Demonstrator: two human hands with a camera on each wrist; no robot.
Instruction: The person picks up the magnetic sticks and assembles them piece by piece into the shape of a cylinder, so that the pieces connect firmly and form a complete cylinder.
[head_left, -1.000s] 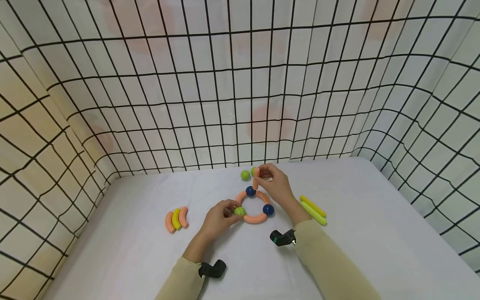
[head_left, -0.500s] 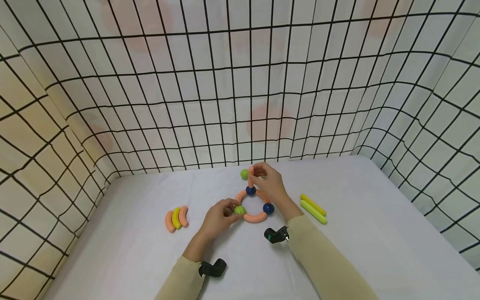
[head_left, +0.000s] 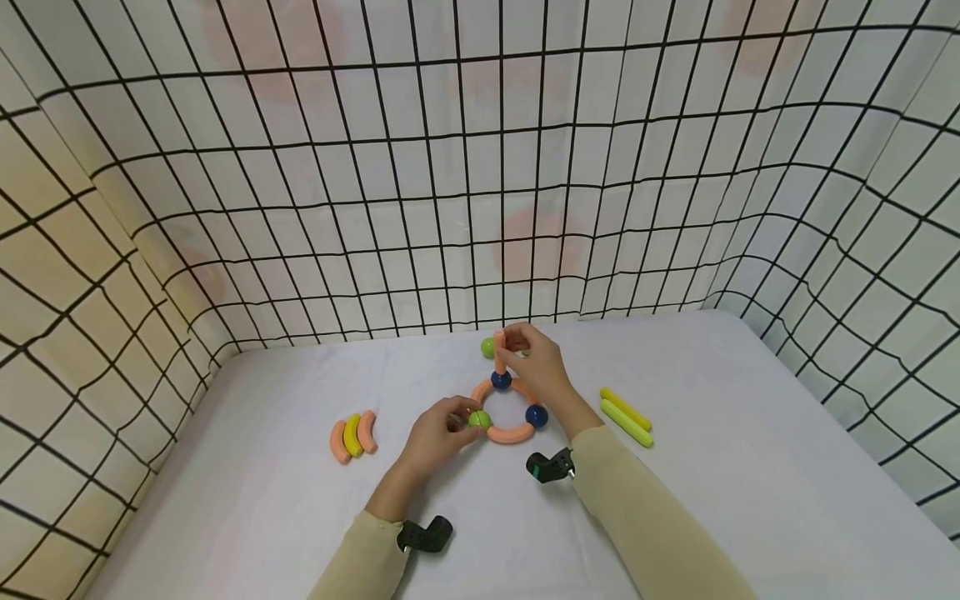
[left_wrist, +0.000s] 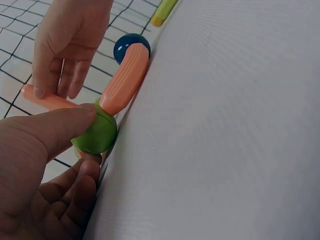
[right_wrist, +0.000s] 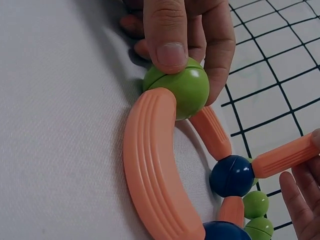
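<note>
A ring of curved orange rods, two blue balls and one green ball lies on the white table. My left hand [head_left: 438, 439] pinches the green ball [head_left: 479, 420] at the ring's left side between thumb and fingers. My right hand [head_left: 537, 360] holds an orange rod [head_left: 499, 353] upright by thumb and fingers. Its lower end touches the far blue ball [head_left: 501, 381]. The other blue ball [head_left: 536, 416] sits at the ring's right, joined to the front curved rod [right_wrist: 155, 160]. In the right wrist view, the held rod sticks out from a blue ball [right_wrist: 231, 176].
Two orange curved rods and a yellow curved rod [head_left: 352, 436] lie at the left. Yellow and light green straight rods [head_left: 627, 422] lie at the right. Loose green balls [head_left: 488, 347] sit behind the ring, partly hidden. A black grid [head_left: 480, 200] on white walls surrounds the table.
My right hand has moved left and slightly down with the orange rod, bringing its lower end onto the far blue ball. The left hand stays on the green ball.
</note>
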